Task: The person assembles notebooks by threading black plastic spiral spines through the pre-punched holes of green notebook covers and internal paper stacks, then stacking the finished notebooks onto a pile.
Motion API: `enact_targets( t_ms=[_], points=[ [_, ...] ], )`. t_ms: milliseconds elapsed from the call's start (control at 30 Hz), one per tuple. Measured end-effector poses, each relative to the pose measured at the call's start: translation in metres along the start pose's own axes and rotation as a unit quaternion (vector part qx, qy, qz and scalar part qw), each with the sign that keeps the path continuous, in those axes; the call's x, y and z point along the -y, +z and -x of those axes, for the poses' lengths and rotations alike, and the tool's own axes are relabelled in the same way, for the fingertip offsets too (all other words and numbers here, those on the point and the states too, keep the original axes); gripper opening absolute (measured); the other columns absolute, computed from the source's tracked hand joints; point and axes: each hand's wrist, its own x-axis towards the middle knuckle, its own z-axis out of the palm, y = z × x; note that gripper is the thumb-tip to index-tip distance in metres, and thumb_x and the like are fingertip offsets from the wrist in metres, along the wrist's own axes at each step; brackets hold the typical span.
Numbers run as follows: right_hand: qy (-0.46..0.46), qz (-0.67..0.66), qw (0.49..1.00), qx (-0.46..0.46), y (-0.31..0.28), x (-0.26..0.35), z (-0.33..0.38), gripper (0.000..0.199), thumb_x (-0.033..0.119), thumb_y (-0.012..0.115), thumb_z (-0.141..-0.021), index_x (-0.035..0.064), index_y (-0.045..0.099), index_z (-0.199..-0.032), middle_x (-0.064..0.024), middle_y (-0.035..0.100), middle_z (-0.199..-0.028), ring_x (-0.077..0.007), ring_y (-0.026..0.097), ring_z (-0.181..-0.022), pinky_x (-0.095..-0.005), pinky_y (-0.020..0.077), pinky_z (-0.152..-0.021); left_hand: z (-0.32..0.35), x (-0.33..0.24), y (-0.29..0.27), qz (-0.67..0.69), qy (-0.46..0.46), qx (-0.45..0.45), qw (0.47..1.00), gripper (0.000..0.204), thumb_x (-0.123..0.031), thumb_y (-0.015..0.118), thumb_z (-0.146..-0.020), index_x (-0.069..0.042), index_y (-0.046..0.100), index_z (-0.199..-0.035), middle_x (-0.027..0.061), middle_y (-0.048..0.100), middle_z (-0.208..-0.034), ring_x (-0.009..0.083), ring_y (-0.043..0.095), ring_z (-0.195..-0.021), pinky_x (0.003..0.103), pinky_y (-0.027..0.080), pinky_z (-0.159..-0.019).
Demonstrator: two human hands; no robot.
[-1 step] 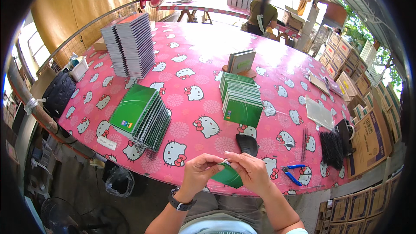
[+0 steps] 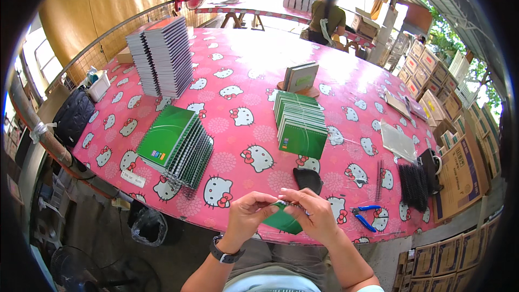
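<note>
while both hands pinch the green notebook (image 2: 282, 220) at the near table (image 2: 238, 59) edge, left hand (image 2: 246, 217) grips its left side and right hand (image 2: 313, 217) closes fingers over the top edge, where the wire binding seems to sit; detail too small to confirm. judgement: keep the book level and steady with the left, work the fingertips of the right along the spine evenly. pliers (image 2: 365, 217) lie just right of the notebook, black coils (image 2: 413, 184) further right, green stack (image 2: 300, 124) beyond it.
</note>
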Motion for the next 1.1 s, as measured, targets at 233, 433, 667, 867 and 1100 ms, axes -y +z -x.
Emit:
enact_targets(
  t_ms=[233, 433, 667, 867, 1100],
  points=[
    [0.014, -0.041, 0.999, 0.001, 0.001, 0.002, 0.005, 0.026, 0.012, 0.073, -0.079, 0.0027, 0.064, -0.101, -0.0095, 0.064, -0.084, -0.023, 0.062, -0.077, -0.0323, 0.0503, -0.067, 0.006, -0.007, 0.003, 0.011, 0.013, -0.009, 1.0, 0.017, 0.006, 0.068, -0.081, 0.002, 0.064, -0.097, 0.007, 0.065, -0.093, 0.012, 0.062, -0.085, 0.024, 0.052, -0.076],
    [0.011, -0.048, 0.999, 0.005, 0.005, 0.01, 0.0, 0.023, 0.015, 0.077, -0.077, 0.0031, 0.062, -0.09, -0.0079, 0.06, -0.077, -0.0194, 0.058, -0.067, -0.0294, 0.0476, -0.058, 0.01, -0.01, 0.004, -0.025, 0.043, -0.005, 0.999, 0.018, 0.006, 0.069, -0.079, 0.002, 0.066, -0.097, 0.0065, 0.066, -0.093, 0.0123, 0.062, -0.084, 0.025, 0.052, -0.074],
    [0.029, -0.044, 0.997, 0.052, 0.001, 0.009, 0.001, 0.025, 0.018, 0.077, -0.076, 0.0026, 0.061, -0.088, -0.0078, 0.059, -0.076, -0.0182, 0.058, -0.065, -0.0288, 0.0464, -0.055, 0.016, -0.016, 0.003, -0.127, 0.072, 0.014, 0.989, 0.018, 0.008, 0.068, -0.079, 0.002, 0.066, -0.096, 0.0081, 0.065, -0.095, 0.0136, 0.062, -0.087, 0.026, 0.051, -0.077],
    [-0.052, -0.002, 0.996, 0.073, -0.006, 0.013, -0.005, 0.015, 0.01, 0.069, -0.082, 0.0007, 0.06, -0.09, -0.0102, 0.06, -0.078, -0.0256, 0.059, -0.073, -0.0344, 0.0486, -0.062, 0.017, -0.017, 0.008, -0.155, 0.085, -0.017, 0.984, 0.016, 0.008, 0.068, -0.079, 0.002, 0.065, -0.093, 0.0079, 0.066, -0.093, 0.0127, 0.062, -0.086, 0.026, 0.051, -0.077],
    [-0.082, 0.009, 0.994, 0.077, -0.002, 0.013, -0.009, 0.014, 0.005, 0.065, -0.082, 0.0008, 0.06, -0.095, -0.0113, 0.061, -0.084, -0.0283, 0.059, -0.076, -0.0355, 0.0482, -0.065, 0.013, -0.01, 0.006, -0.067, 0.103, -0.043, 0.991, 0.014, 0.003, 0.072, -0.078, -0.001, 0.064, -0.088, 0.0056, 0.068, -0.087, 0.0104, 0.063, -0.08, 0.023, 0.051, -0.07]
  ],
)
